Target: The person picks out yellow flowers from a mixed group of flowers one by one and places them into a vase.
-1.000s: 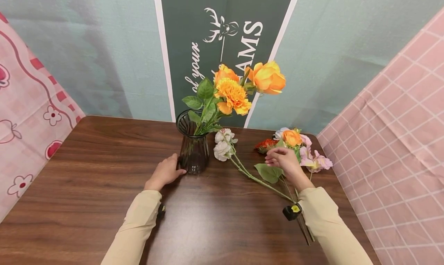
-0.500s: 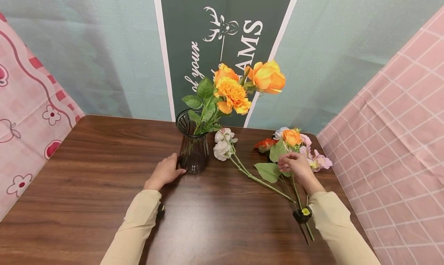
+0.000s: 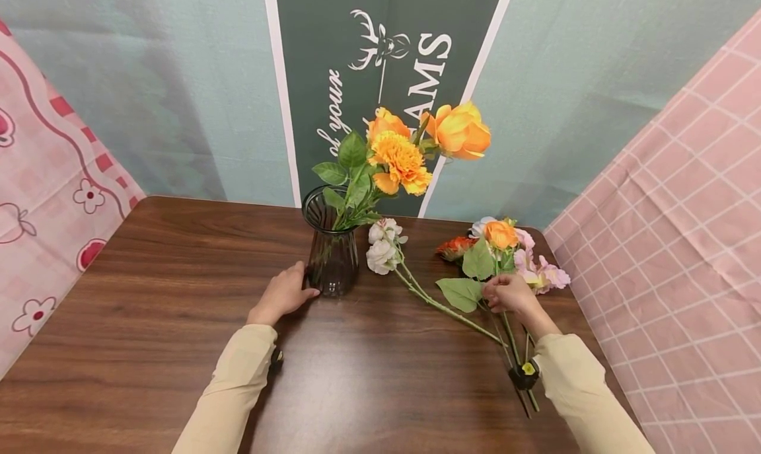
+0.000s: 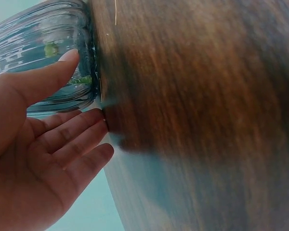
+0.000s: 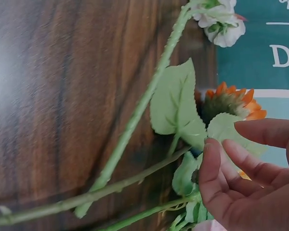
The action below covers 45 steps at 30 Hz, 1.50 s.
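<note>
A dark, see-through glass vase [image 3: 333, 262] stands upright on the table with orange flowers [image 3: 401, 160] and green leaves rising from it. My left hand [image 3: 284, 292] rests by the base of the vase, its fingers fairly straight; in the left wrist view the thumb lies in front of the glass. On the right, my right hand [image 3: 511, 294] is over the stems of a loose pile of flowers, beside a green leaf [image 3: 460, 294]. In the right wrist view a gap shows between its thumb and bent fingers, close to leaves, with no stem seen gripped.
A white flower [image 3: 383, 256] lies between vase and pile, its long stem running toward the right hand. The pile holds an orange flower [image 3: 501, 234], a red-orange flower [image 3: 456, 248] and pink flowers [image 3: 553, 277]. Fabric backdrops surround the wooden table [image 3: 178, 275].
My right hand has moved right and slightly toward me, from above the leaves to over the stems. The left hand and the vase have stayed put.
</note>
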Each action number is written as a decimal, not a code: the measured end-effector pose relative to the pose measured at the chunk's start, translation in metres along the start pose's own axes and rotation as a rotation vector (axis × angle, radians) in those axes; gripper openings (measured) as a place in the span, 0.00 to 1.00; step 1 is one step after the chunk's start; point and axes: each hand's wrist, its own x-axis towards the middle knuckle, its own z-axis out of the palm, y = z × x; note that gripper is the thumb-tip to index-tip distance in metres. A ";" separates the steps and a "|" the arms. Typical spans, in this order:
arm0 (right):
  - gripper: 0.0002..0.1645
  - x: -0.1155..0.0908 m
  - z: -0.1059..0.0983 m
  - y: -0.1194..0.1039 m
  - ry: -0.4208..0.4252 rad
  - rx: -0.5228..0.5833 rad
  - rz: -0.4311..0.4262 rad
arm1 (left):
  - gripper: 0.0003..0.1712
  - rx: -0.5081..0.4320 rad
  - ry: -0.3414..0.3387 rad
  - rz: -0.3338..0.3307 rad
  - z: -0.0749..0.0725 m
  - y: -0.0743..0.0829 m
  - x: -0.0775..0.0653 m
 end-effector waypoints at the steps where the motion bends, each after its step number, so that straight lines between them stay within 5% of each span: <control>1: 0.07 0.000 0.000 0.002 -0.007 -0.007 0.005 | 0.29 -0.001 0.002 0.000 0.000 0.000 0.000; 20: 0.05 -0.007 0.004 0.016 0.044 -0.166 0.057 | 0.30 0.009 -0.008 -0.006 -0.001 0.001 -0.001; 45: 0.04 -0.005 0.007 0.020 -0.072 -0.241 0.027 | 0.30 -0.007 -0.011 0.001 -0.002 0.001 -0.002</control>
